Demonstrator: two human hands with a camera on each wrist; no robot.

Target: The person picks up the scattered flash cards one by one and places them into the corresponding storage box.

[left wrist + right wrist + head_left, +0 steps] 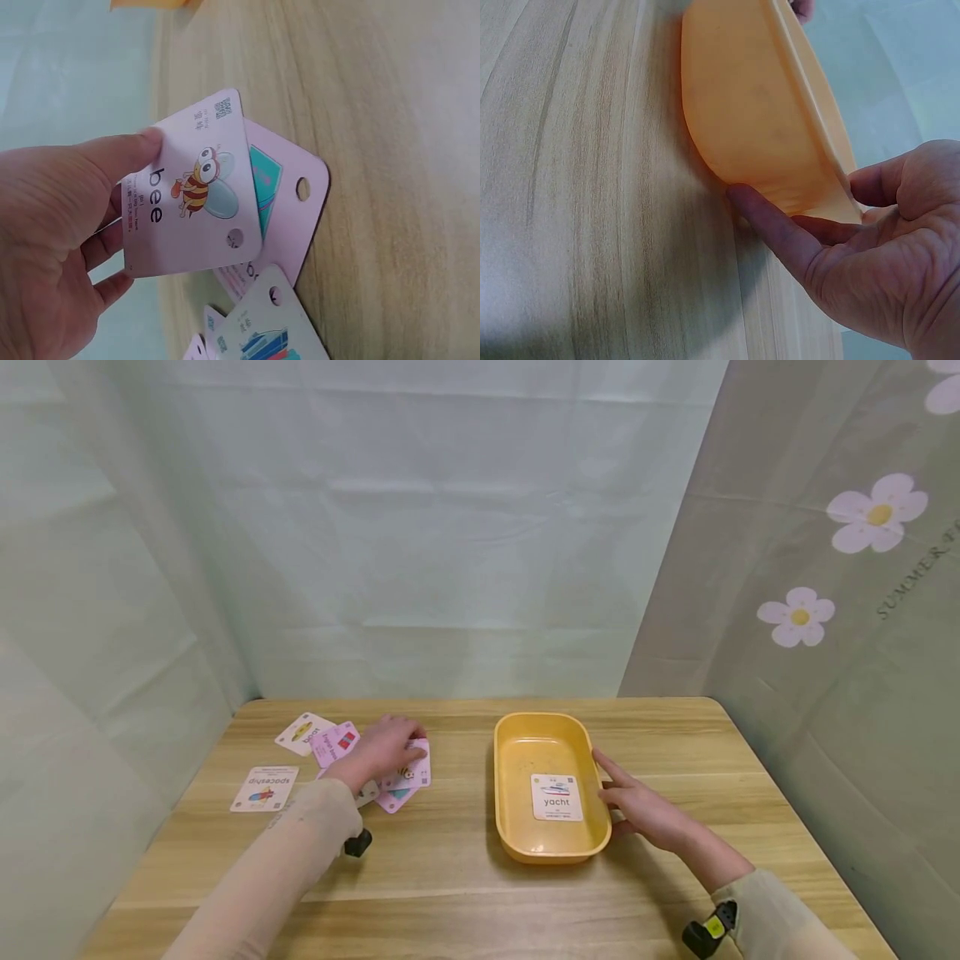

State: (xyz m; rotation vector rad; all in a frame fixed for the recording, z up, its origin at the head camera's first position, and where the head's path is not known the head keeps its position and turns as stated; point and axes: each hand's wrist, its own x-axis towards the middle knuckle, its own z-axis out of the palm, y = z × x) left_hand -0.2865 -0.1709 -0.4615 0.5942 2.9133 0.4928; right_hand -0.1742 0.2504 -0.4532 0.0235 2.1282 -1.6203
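My left hand [386, 747] pinches a bee card [191, 191] between thumb and fingers at its printed edge. Under that card, partly hidden, lies a pink card [296, 176] with a teal picture and a punched hole. A white card [281, 319] with a blue and red picture overlaps the pile below. On the other side, my right hand [641, 806] rests against the outer wall of a yellow plastic tray [543, 725], thumb and fingers spread along it. Inside the tray a yacht card [557, 810] lies face up.
Left of the pile, a spaceship card [264, 789] lies on the wooden table [450, 893]. Behind it are a boat card [302, 732] and a pink English book card [333, 743], which overlap. Pale curtains [450, 527] hang along the table's back and sides.
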